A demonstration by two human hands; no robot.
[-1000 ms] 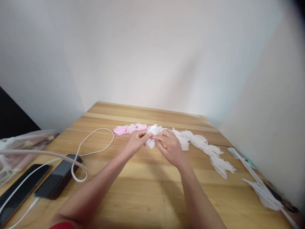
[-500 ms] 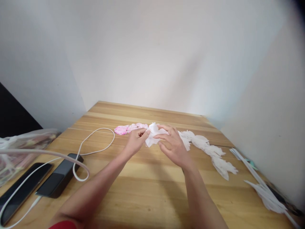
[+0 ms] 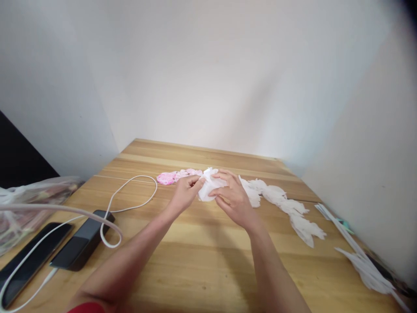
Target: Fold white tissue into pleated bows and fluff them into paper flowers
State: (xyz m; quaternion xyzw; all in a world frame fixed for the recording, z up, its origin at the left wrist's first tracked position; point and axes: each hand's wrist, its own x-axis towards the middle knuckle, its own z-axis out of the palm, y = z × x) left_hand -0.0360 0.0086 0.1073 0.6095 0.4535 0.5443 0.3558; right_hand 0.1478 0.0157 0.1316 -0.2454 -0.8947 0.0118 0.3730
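Left hand [image 3: 185,192] is pinching thin white piece [image 3: 206,189] between both hands, right hand [image 3: 236,198] is curving against it, grip unclear, apparently shaping it; next move is probably needing a light touch.

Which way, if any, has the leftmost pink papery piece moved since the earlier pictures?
No: the pink papery piece keeps its place against the far-left corner of the wooden table; only the whole view shifts slightly.
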